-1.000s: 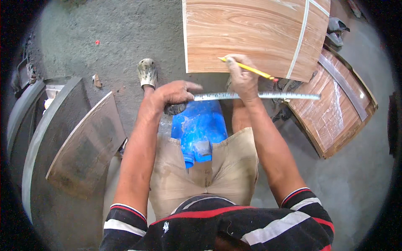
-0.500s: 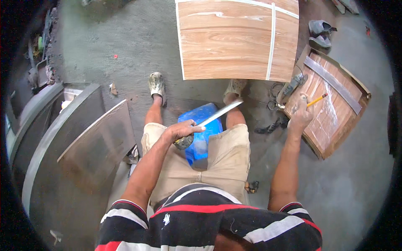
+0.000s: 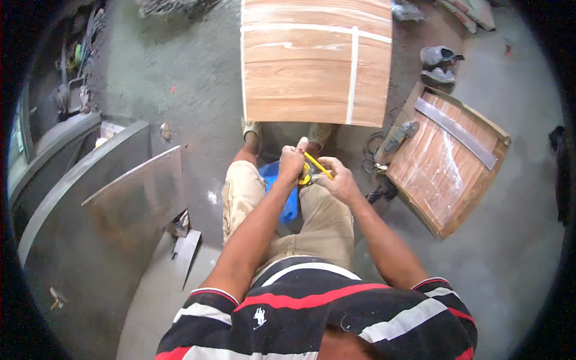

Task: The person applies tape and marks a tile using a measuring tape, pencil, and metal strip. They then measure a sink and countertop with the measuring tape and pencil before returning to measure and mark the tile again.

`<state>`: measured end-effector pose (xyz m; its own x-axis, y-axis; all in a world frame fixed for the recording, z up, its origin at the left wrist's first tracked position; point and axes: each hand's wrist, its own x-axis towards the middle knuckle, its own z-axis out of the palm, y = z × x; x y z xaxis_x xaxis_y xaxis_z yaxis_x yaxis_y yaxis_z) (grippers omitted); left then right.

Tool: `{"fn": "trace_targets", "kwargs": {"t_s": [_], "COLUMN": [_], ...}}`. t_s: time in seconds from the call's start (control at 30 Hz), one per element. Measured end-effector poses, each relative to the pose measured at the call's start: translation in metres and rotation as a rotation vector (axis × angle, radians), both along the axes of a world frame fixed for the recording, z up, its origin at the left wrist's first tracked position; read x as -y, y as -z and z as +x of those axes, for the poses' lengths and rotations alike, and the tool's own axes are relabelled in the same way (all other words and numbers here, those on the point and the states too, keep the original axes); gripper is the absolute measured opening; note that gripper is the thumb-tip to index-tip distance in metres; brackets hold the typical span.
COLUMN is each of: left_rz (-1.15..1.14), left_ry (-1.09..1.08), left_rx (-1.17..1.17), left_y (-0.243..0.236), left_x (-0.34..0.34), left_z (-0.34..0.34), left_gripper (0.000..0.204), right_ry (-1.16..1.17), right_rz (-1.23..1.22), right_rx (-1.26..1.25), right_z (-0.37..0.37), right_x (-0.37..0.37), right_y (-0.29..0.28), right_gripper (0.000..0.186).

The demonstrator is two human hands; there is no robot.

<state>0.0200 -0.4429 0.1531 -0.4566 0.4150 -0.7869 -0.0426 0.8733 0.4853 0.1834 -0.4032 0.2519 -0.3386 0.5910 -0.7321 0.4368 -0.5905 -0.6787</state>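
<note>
My left hand [image 3: 290, 164] is closed around a yellow and black tape measure [image 3: 306, 174], in front of my lap. No long blade shows out of it. Close beside it, my right hand [image 3: 339, 182] grips a yellow pencil [image 3: 318, 165], which slants up toward my left fingers. Both hands are above a blue plastic container [image 3: 288, 207] between my legs, largely covering it. Beyond the hands stands a wood-grain panel [image 3: 300, 78] with white strips along its edge and across it; its lower edge hides part of my feet.
To the right lies an open cardboard box of wood-look tiles [image 3: 441, 165], with a grey power tool [image 3: 401, 137] and its cable against it. A pair of shoes [image 3: 438, 65] sits behind. At left are curved grey slabs [image 3: 75, 174], a flat sheet [image 3: 141, 192] and a trowel [image 3: 186, 255].
My right hand came left from over the tile box, bringing the pencil to the tape measure. The extended blade no longer shows. The view has shifted, and my left hand is higher.
</note>
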Motion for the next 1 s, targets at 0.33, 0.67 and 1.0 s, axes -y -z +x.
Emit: {"fn": "trace_targets", "kwargs": {"t_s": [0.33, 0.67, 1.0], "left_rz": [0.316, 0.058, -0.274], "left_ry": [-0.242, -0.322, -0.251], "left_rx": [0.316, 0.573, 0.217], "left_y": [0.012, 0.03, -0.002], "left_x": [-0.15, -0.034, 0.064], "left_z": [-0.055, -0.153, -0.159], "left_gripper": [0.068, 0.037, 0.051], "right_ry": [0.268, 0.127, -0.109], "right_rz": [0.376, 0.404, 0.738], "right_rx": [0.176, 0.424, 0.744], "right_z": [-0.053, -0.065, -0.05], "right_x": [-0.155, -0.276, -0.266], "right_y": [0.112, 0.218, 0.154], "right_gripper": [0.062, 0.067, 0.066]}}
